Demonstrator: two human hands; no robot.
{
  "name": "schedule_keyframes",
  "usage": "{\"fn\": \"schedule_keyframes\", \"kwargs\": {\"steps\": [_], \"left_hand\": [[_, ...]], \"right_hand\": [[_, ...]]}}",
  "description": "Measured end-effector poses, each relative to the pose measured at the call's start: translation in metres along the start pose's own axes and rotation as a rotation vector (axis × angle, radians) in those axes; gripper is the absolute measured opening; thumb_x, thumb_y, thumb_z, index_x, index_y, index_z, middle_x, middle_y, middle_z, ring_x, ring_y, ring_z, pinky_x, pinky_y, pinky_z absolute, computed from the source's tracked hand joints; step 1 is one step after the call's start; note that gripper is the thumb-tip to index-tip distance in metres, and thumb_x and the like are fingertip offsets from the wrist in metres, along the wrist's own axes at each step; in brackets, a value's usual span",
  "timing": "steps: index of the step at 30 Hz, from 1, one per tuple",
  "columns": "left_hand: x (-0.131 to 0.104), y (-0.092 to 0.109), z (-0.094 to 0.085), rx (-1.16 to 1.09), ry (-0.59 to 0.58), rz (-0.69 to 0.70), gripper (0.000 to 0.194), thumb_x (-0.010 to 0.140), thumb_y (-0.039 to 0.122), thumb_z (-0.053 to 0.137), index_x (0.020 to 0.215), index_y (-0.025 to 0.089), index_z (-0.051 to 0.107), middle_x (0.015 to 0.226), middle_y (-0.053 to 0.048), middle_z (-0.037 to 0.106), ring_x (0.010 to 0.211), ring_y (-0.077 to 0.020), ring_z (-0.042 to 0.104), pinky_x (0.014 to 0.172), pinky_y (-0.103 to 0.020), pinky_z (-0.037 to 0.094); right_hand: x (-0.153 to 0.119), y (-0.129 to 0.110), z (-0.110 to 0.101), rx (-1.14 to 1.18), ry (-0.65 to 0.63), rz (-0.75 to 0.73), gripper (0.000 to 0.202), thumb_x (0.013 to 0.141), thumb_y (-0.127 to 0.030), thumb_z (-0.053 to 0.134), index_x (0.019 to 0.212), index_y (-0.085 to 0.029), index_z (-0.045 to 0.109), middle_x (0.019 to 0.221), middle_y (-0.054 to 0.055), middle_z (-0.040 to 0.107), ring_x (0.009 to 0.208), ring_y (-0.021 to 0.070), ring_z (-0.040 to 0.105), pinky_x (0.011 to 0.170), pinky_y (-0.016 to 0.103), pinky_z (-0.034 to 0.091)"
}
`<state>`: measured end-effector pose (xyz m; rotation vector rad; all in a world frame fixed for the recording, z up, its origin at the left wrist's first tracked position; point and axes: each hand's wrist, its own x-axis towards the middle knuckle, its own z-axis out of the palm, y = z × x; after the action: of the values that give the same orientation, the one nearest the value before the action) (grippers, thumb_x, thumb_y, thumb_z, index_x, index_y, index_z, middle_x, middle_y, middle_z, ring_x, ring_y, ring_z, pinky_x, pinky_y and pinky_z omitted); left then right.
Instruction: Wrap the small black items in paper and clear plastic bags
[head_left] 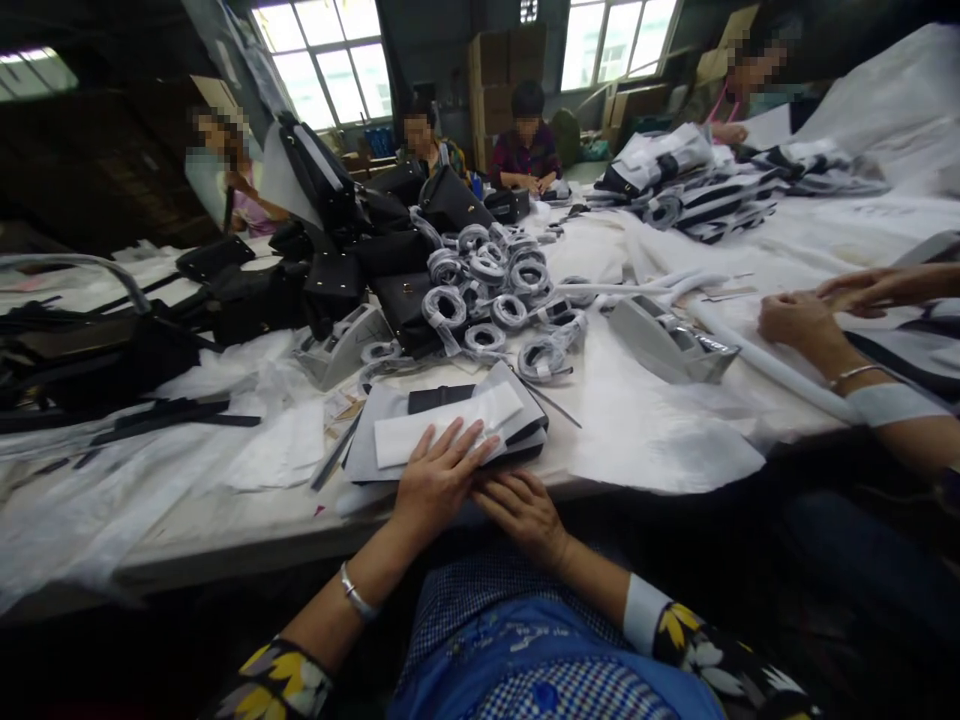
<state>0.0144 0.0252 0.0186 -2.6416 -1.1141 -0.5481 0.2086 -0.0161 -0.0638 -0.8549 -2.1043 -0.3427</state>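
Observation:
A black bag (442,398) lies flat near the table's front edge, mostly covered by grey and white sheets. On top is a folded white sheet (397,440), with my left hand (442,475) resting flat across it, fingers spread. Just right of it, my right hand (525,512) lies at the bag's front edge with its fingers stretched out. The right fingertips are close to the left wrist and touch the bag's near side. Neither hand appears to grip anything.
Coiled straps in clear wrap (487,290) are heaped behind the bag. Grey tape dispensers stand left (341,345) and right (667,340). Black bags (330,290) pile up at left. A co-worker's hands (810,325) work at right; several people sit across the table (660,440).

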Motion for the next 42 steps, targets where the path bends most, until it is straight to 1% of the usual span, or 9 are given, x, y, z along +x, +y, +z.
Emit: {"fn": "schedule_keyframes", "kwargs": {"steps": [3,8,14,19,23,30,35,39,42], "left_hand": [[0.0,0.0,0.002,0.009,0.02,0.0,0.051,0.095,0.026,0.055,0.145,0.033,0.046,0.152,-0.002,0.044,0.14,-0.0282,0.041,0.117,-0.052,0.029],[-0.002,0.002,0.005,0.034,0.052,0.006,0.049,0.096,0.024,0.054,0.144,0.033,0.047,0.149,-0.002,0.048,0.14,-0.0268,0.042,0.116,-0.051,0.03],[-0.003,0.005,0.007,0.059,0.069,-0.007,0.048,0.098,0.02,0.051,0.143,0.035,0.047,0.148,0.0,0.049,0.139,-0.0244,0.043,0.117,-0.049,0.03],[-0.004,0.007,0.011,0.075,0.097,-0.007,0.046,0.098,0.018,0.049,0.141,0.035,0.05,0.147,0.001,0.05,0.138,-0.0246,0.045,0.116,-0.049,0.03],[-0.004,0.008,0.012,0.081,0.129,0.005,0.044,0.099,0.018,0.049,0.14,0.034,0.051,0.146,0.001,0.051,0.138,-0.0249,0.045,0.117,-0.049,0.03],[-0.005,0.01,0.012,0.056,0.126,-0.026,0.046,0.098,0.019,0.05,0.142,0.035,0.049,0.146,0.0,0.051,0.138,-0.0242,0.044,0.118,-0.049,0.029],[-0.006,0.01,0.011,0.048,0.14,-0.019,0.046,0.096,0.024,0.056,0.14,0.033,0.051,0.146,-0.002,0.051,0.137,-0.0261,0.046,0.117,-0.05,0.031],[-0.006,0.01,0.012,0.042,0.135,-0.03,0.046,0.097,0.02,0.053,0.14,0.034,0.051,0.147,-0.001,0.05,0.138,-0.0252,0.045,0.116,-0.05,0.031],[-0.006,0.01,0.012,0.035,0.133,-0.034,0.047,0.097,0.017,0.051,0.141,0.035,0.05,0.147,0.001,0.049,0.138,-0.0248,0.044,0.116,-0.05,0.031]], "right_hand": [[0.007,-0.004,-0.001,0.16,0.072,0.04,0.025,0.098,-0.013,0.053,0.115,-0.022,0.069,0.109,0.005,0.075,0.105,0.0183,0.066,0.1,0.038,0.048],[0.017,-0.012,-0.02,0.414,0.05,0.133,0.028,0.096,-0.009,0.047,0.11,-0.019,0.069,0.104,0.007,0.076,0.101,0.0183,0.07,0.096,0.039,0.053],[0.002,-0.018,-0.049,0.473,0.009,0.25,0.028,0.095,-0.009,0.047,0.109,-0.02,0.069,0.101,0.006,0.077,0.098,0.0184,0.072,0.095,0.036,0.054],[-0.006,-0.024,-0.063,0.464,0.017,0.285,0.029,0.095,-0.007,0.047,0.108,-0.021,0.069,0.101,0.005,0.077,0.098,0.0192,0.073,0.091,0.035,0.056],[0.013,-0.017,-0.074,0.485,0.038,0.268,0.026,0.095,-0.009,0.05,0.109,-0.02,0.069,0.101,0.006,0.077,0.096,0.0184,0.073,0.09,0.034,0.056],[0.061,0.011,-0.093,0.538,-0.112,0.267,0.021,0.096,-0.016,0.053,0.104,-0.022,0.072,0.099,0.006,0.075,0.091,0.0193,0.069,0.084,0.034,0.057],[0.085,0.01,-0.108,0.595,-0.157,0.285,0.023,0.095,-0.015,0.054,0.104,-0.024,0.073,0.099,0.006,0.075,0.092,0.0197,0.068,0.085,0.036,0.056],[0.078,0.001,-0.11,0.605,-0.212,0.498,0.016,0.094,-0.021,0.058,0.096,-0.023,0.073,0.095,0.004,0.075,0.091,0.0202,0.07,0.084,0.033,0.057],[0.062,-0.001,-0.098,0.643,-0.282,0.718,0.009,0.092,-0.024,0.059,0.096,-0.023,0.068,0.077,-0.001,0.073,0.069,0.0174,0.071,0.069,0.028,0.057]]}}
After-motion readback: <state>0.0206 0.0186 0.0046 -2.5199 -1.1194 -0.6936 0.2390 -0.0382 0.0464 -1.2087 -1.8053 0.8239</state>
